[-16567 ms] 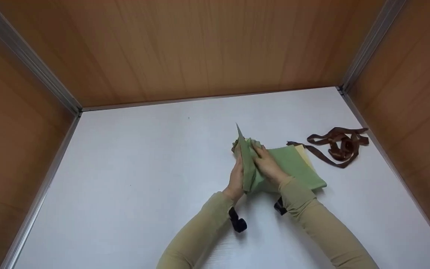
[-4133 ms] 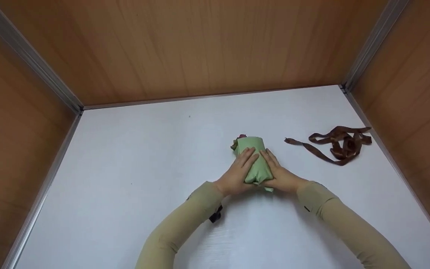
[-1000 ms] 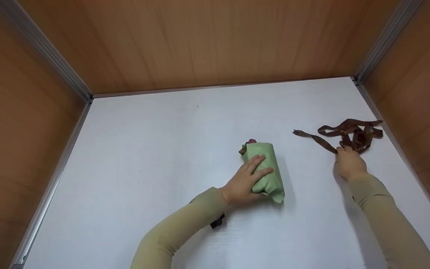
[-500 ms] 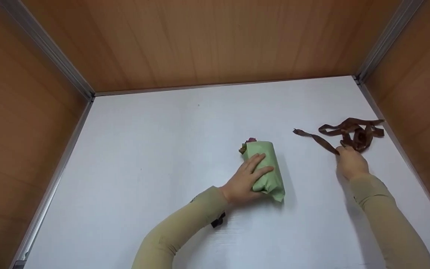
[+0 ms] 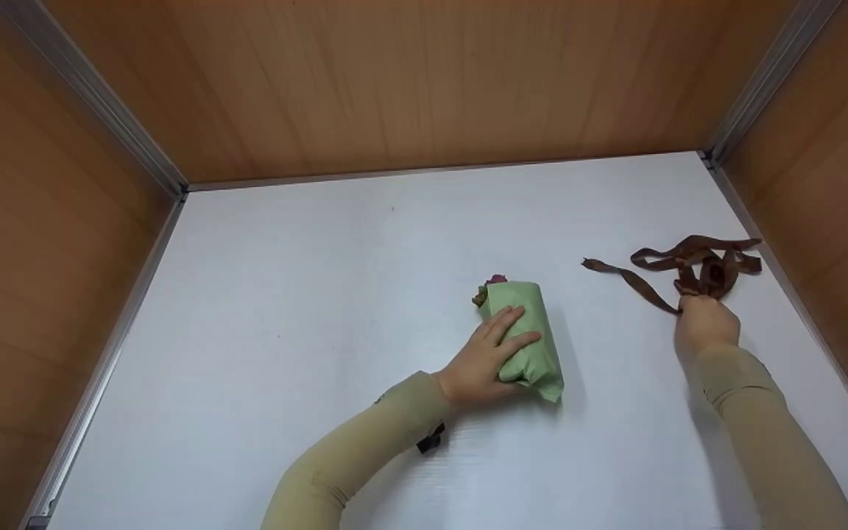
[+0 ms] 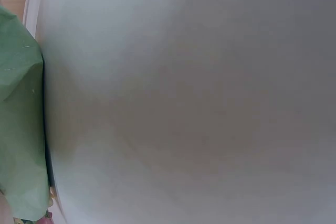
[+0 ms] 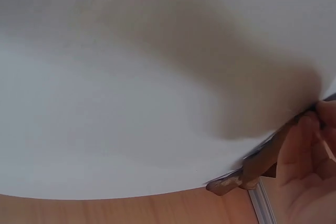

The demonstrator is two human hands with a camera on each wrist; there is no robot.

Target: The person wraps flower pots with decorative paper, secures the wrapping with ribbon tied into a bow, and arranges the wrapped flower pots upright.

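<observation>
A bouquet wrapped in green paper (image 5: 536, 309) lies in the middle right of the table, with pink and olive flower tips at its far left end. My left hand (image 5: 477, 364) rests on it, fingers spread and nearly straight across the top, thumb near its lower end. The left wrist view shows the green wrapping (image 6: 21, 124) at the left edge. At the right, my right hand (image 5: 707, 324) pinches a brown ribbon (image 5: 715, 269); its fingertips are hidden in the head view. In the right wrist view, thumb and fingers close on the ribbon (image 7: 268, 153) just over the tabletop.
The white tabletop (image 5: 306, 294) is bounded by wood-grain panels (image 5: 424, 81) at the back and both sides, with metal framing in the corners. Part of the ribbon lies close to the right panel. A black wrist device (image 5: 431, 439) shows under the left sleeve.
Earlier both hands folded green paper, then pressed the wrapped bouquet. My right hand then went right to the ribbon and now draws it slightly nearer. The left hand stays on the bouquet.
</observation>
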